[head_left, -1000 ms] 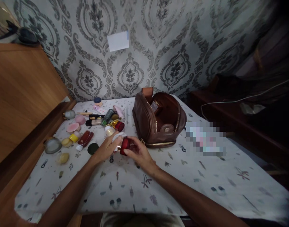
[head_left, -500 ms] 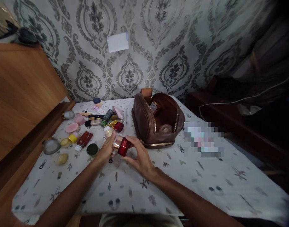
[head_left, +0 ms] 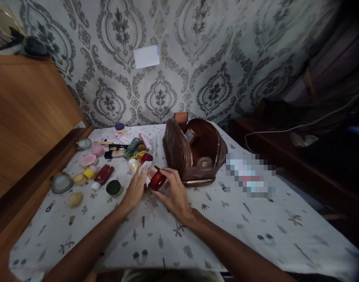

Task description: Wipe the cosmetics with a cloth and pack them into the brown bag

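My right hand [head_left: 177, 195] grips a glossy red cosmetic jar [head_left: 157, 180] with a gold-toned band, fingers at its upper right side and thumb below. A white wipe or tissue [head_left: 144, 170] is pinched in my left hand [head_left: 135, 190] and pressed against the jar's gold part. Both hands are just above the cloth, in front of a brown leather bag [head_left: 179, 156] that stands unzipped, with a small glittery item [head_left: 189, 135] inside. Left of my left hand sits a dark green-lidded jar [head_left: 114, 188]. Behind it are a cream-coloured bottle [head_left: 134, 165] and another red jar [head_left: 146, 157].
Several cosmetics crowd the table's left side, among them a dark red bottle [head_left: 103, 175], a green tube [head_left: 132, 148], a pink tube [head_left: 146, 142] and pink round containers [head_left: 89, 159]. A pixelated flat item [head_left: 249, 174] lies right of the bag. A wooden cabinet [head_left: 29, 105] borders the left.
The white wipe now shows between my left fingers and the jar. The red jar has turned slightly and moved a little right in my hands. The bag and other items stay put.
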